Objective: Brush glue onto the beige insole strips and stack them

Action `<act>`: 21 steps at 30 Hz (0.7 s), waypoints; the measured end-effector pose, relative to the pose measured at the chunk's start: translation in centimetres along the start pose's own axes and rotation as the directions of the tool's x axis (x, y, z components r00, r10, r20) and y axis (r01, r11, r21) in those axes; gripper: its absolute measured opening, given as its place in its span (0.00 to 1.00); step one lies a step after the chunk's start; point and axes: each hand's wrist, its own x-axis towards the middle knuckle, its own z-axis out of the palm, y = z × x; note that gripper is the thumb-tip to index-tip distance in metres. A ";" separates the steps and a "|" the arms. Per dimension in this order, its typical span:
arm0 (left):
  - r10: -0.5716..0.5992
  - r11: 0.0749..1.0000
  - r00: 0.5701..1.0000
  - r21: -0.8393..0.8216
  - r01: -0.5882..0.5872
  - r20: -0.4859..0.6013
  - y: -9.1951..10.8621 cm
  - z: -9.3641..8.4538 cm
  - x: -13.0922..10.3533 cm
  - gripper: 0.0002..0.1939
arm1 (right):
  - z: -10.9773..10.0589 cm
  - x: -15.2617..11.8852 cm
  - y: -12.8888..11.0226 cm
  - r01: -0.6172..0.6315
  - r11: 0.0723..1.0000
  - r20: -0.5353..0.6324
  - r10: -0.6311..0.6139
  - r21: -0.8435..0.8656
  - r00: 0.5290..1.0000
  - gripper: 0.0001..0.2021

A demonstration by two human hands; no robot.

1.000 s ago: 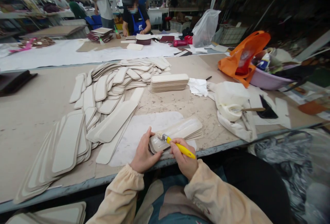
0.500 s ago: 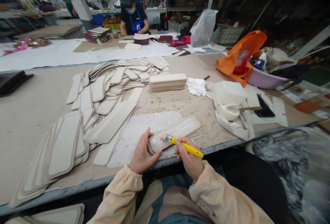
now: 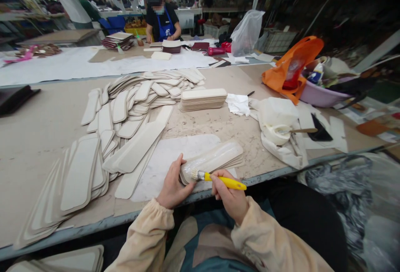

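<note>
Left to right along the desk (image 3: 46,117). Far left, near edge: fanned rows of pale, flat, rounded-end board pieces (image 3: 79,176), overlapping like shingles and spreading toward the desk's middle. At the near edge, centre: the left hand (image 3: 173,185) lies flat, fingers spread, pinning the near end of a small stack of the same pieces (image 3: 215,159), whose top piece shines wet; the stack rests on a white sheet (image 3: 175,155). The right hand (image 3: 229,195) has its grip closed round the yellow handle of a small brush (image 3: 218,179), bristles touching the stack's near end. Judged from their look, the pieces are light, thin and fairly stiff, the coated face probably tacky; they are best taken by the dry edges or ends. Behind, mid-desk: a neat squared pile of pieces (image 3: 203,99). To the right: crumpled white cloth (image 3: 239,104), a white pot with a stick in it (image 3: 278,132), then an orange bag (image 3: 293,69) and a lilac basin (image 3: 325,94) at the far right edge. Nothing lies between hands and stack.
</note>
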 end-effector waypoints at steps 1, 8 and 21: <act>-0.002 1.000 1.000 0.002 0.002 -0.002 0.0 0.0 0.0 0.47 | 0.2 -0.1 0.0 -0.003 1.000 0.030 0.003 0.002 1.000 0.11; 0.012 0.999 1.000 0.040 -0.013 0.012 -0.1 -0.1 0.1 0.46 | -1.7 0.8 0.7 0.021 0.990 -0.080 -0.033 -0.142 0.996 0.11; 0.038 0.992 0.999 0.120 -0.038 -0.001 -0.4 -0.2 0.2 0.43 | -8.6 3.1 1.8 0.295 0.635 -0.168 -0.565 -0.714 0.808 0.07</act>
